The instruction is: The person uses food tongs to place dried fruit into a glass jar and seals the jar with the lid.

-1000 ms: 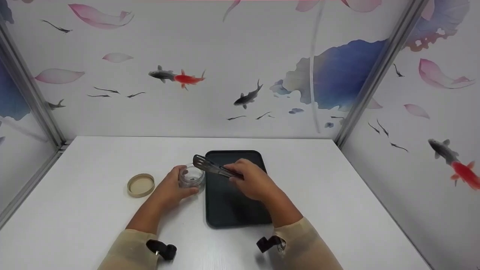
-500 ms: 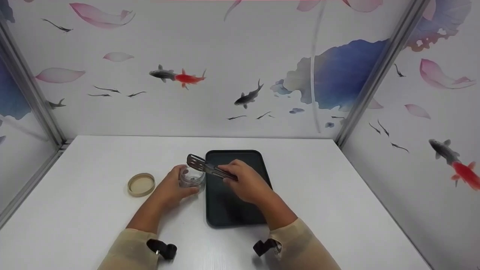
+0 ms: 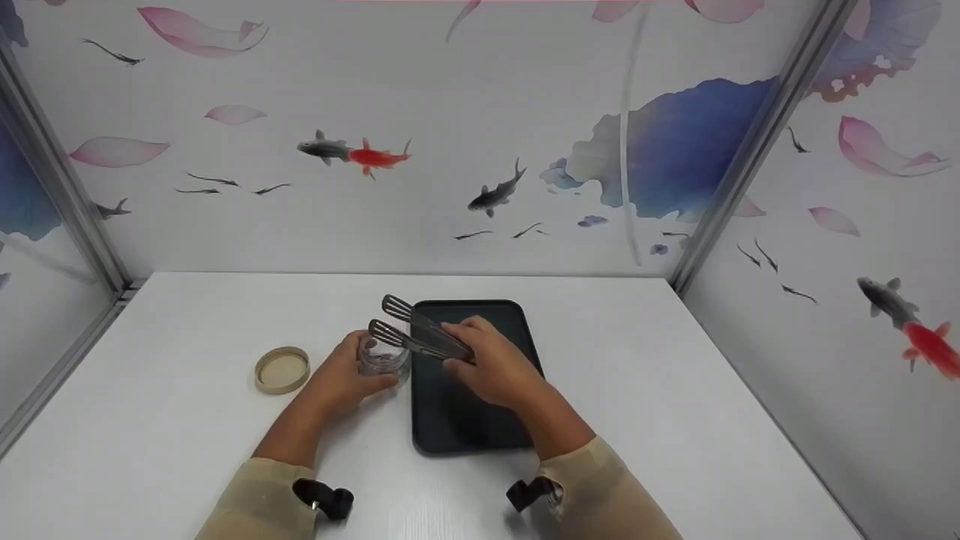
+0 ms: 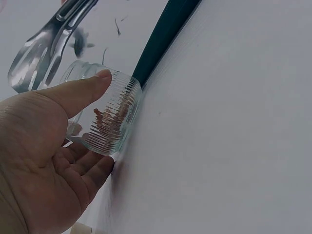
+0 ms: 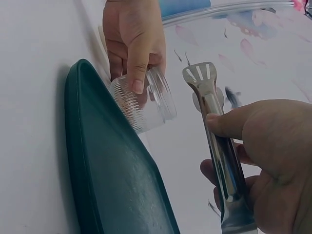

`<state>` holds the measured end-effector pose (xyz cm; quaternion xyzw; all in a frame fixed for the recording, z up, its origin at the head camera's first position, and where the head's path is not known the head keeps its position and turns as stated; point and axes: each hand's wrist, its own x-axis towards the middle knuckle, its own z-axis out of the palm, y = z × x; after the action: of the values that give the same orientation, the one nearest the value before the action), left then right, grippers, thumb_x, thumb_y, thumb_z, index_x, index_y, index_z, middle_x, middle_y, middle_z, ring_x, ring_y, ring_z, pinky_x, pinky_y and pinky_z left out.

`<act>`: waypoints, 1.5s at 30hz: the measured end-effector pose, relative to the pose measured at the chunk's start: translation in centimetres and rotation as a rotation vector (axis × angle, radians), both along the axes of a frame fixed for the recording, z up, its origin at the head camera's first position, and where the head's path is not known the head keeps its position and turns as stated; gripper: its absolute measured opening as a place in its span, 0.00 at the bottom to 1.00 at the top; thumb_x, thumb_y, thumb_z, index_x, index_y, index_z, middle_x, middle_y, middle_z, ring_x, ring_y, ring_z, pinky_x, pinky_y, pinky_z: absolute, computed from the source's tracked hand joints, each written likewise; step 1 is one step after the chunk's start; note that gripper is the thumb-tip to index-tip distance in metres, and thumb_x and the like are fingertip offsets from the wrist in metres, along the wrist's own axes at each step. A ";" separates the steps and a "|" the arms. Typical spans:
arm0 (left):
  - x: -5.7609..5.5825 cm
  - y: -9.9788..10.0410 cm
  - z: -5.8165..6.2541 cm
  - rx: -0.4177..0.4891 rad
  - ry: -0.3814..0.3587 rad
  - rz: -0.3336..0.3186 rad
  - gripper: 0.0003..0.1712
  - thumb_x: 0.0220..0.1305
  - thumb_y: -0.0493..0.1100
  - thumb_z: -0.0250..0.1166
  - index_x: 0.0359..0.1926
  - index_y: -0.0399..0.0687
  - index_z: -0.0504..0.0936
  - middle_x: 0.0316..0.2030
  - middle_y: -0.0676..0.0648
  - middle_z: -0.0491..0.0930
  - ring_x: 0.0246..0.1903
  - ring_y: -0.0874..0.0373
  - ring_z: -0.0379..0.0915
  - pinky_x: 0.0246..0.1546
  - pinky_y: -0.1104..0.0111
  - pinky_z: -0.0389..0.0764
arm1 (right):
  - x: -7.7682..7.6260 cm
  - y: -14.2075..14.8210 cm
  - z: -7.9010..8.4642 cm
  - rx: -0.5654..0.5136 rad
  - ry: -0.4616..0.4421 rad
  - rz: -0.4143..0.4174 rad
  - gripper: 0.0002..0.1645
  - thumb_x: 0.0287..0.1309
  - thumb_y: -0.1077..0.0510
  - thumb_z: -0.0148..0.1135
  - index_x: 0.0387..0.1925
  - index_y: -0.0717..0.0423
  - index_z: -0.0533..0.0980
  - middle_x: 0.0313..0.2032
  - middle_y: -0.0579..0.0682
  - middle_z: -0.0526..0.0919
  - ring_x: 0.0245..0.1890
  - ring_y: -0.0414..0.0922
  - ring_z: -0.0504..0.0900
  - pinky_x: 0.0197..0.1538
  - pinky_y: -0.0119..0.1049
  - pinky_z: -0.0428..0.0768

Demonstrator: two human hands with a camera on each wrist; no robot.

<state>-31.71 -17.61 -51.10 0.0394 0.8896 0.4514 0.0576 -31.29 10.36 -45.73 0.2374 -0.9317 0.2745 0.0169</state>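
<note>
My left hand point(image 3: 343, 382) holds a small clear glass jar point(image 4: 124, 100) on the white table, thumb on one side and fingers on the other. Brownish-red bits show through its ribbed wall near the base. The jar stands uncovered beside the left edge of a dark green tray point(image 3: 442, 420). Metal tongs point(image 5: 222, 146) with slotted ends are in my right hand point(image 3: 499, 367), pinched between thumb and fingers. Their two arms stand spread apart, slotted ends over and just behind the jar's mouth. In the right wrist view nothing is between the tong ends.
A round tan lid point(image 3: 282, 371) lies on the table point(image 3: 187, 435), left of my left hand. Printed panels with fish and petals enclose the back and sides, joined by metal corner posts point(image 3: 757, 150).
The tongs have shifted slightly left over the jar, and their ends, close together before, now stand apart. My left hand and the jar stay put.
</note>
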 end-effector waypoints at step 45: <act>-0.2 -0.3 -0.3 0.023 0.007 -0.023 0.57 0.65 0.56 0.78 0.83 0.45 0.54 0.81 0.40 0.64 0.83 0.37 0.55 0.82 0.42 0.60 | -5.7 10.7 -0.7 -0.186 -0.054 -0.559 0.38 0.73 0.53 0.65 0.77 0.62 0.68 0.68 0.68 0.74 0.70 0.62 0.76 0.75 0.58 0.74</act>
<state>-31.89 -17.89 -51.42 0.0519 0.8841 0.4606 0.0592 -37.03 21.11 -46.40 -0.0384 -0.9318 0.3498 0.0885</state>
